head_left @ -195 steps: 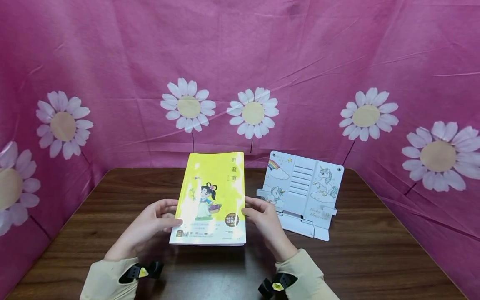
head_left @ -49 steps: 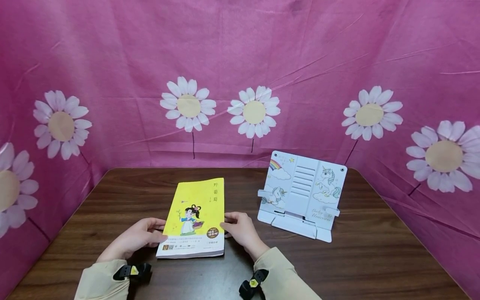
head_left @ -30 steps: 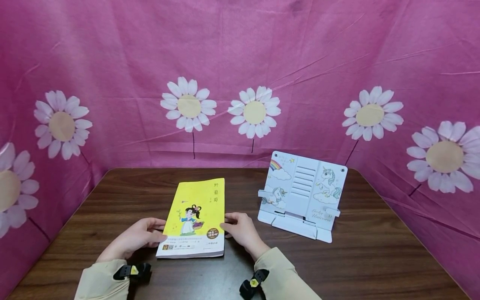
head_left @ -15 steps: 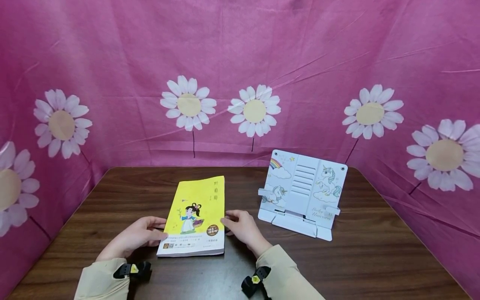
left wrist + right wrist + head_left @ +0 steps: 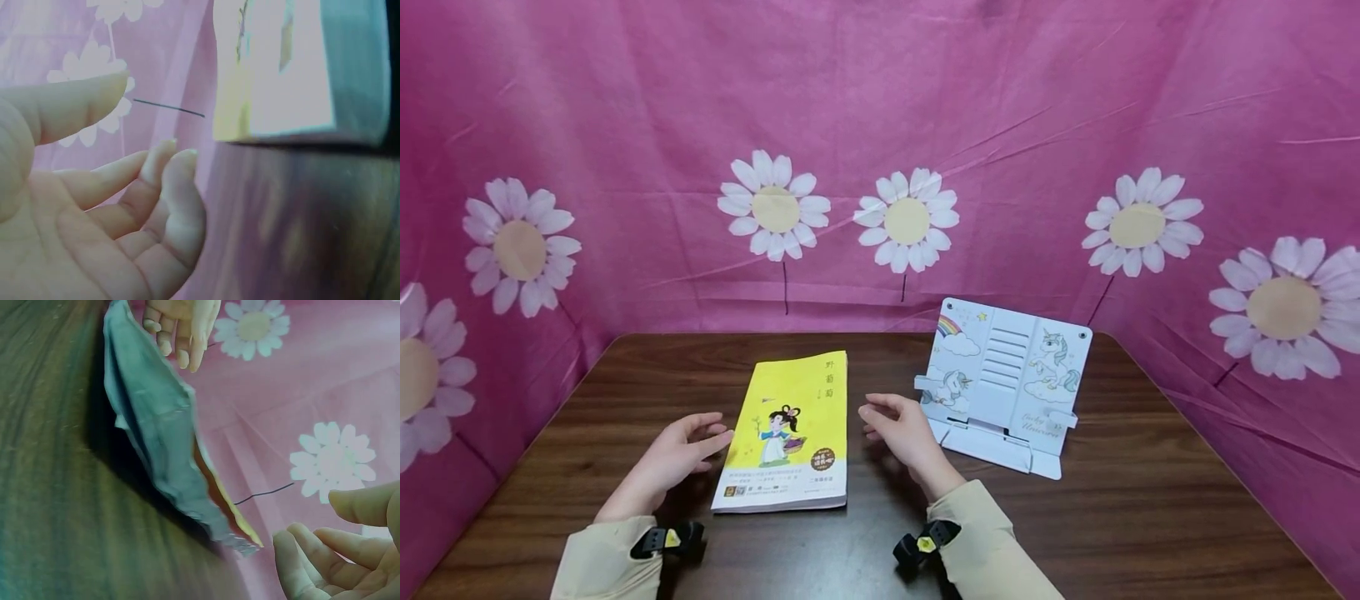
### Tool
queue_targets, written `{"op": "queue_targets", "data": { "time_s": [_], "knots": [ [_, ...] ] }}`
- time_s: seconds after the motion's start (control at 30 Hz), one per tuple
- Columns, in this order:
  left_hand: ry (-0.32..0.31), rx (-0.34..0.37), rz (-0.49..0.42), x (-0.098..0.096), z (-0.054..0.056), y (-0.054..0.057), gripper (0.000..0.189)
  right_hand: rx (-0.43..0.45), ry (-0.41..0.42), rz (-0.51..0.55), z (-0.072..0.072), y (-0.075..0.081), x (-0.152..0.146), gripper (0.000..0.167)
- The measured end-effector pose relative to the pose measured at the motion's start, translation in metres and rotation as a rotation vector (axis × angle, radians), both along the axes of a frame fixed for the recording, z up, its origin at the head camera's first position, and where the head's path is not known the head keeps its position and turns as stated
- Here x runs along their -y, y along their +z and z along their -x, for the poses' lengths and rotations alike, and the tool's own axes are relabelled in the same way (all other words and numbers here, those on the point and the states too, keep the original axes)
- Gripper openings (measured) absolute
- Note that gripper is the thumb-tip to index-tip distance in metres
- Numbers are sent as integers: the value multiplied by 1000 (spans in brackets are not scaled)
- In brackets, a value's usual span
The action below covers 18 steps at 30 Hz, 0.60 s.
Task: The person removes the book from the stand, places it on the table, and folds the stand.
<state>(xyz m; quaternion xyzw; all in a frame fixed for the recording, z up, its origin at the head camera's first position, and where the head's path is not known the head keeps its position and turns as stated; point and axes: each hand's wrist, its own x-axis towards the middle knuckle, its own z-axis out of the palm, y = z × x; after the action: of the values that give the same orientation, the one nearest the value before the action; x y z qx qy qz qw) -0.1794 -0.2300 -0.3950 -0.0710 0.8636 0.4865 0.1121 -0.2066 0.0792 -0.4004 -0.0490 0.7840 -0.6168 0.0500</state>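
A paperback book (image 5: 786, 429) with a yellow and white cover lies flat on the table, its cover picture facing up. To its left my left hand (image 5: 673, 458) hovers with loosely bent fingers, the thumb near the spine; in the left wrist view a gap parts the fingers from the book (image 5: 281, 75). On the other side my right hand (image 5: 913, 437) is clear of the book's right edge, holding nothing. The right wrist view shows the book's page edges (image 5: 162, 437), slightly fanned, with the right hand's relaxed fingers (image 5: 337, 569) apart from them.
A white book stand (image 5: 1003, 387) with unicorn and rainbow pictures stands tilted back, just beyond and right of my right hand. The dark wooden table (image 5: 1135, 500) ends at the back against a pink cloth (image 5: 1000, 100) printed with daisies.
Earlier, both hands held the book raised, then lowered it onto the table, nearer and to the left. Over the last half second they have let go, lifting away from its sides.
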Motion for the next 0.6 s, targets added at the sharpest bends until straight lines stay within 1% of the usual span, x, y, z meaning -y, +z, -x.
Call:
{"op": "queue_targets", "data": {
  "time_s": [0.1, 0.2, 0.3, 0.4, 0.6],
  "knots": [
    [48, -41, -5, -5, -2, 5, 66, -5, -26, 27, 0, 7, -2, 39],
    [81, -82, -18, -10, -5, 13, 66, -10, -46, 49, 0, 13, -4, 37],
    [87, -121, -31, -15, -7, 19, 65, -3, -66, 67, -1, 18, -7, 35],
    [93, -154, -39, -21, -10, 24, 62, -19, -73, 82, -3, 23, -10, 34],
    [118, -199, -55, -30, -12, 28, 54, -62, -98, 139, -3, 34, -19, 31]
  ]
}}
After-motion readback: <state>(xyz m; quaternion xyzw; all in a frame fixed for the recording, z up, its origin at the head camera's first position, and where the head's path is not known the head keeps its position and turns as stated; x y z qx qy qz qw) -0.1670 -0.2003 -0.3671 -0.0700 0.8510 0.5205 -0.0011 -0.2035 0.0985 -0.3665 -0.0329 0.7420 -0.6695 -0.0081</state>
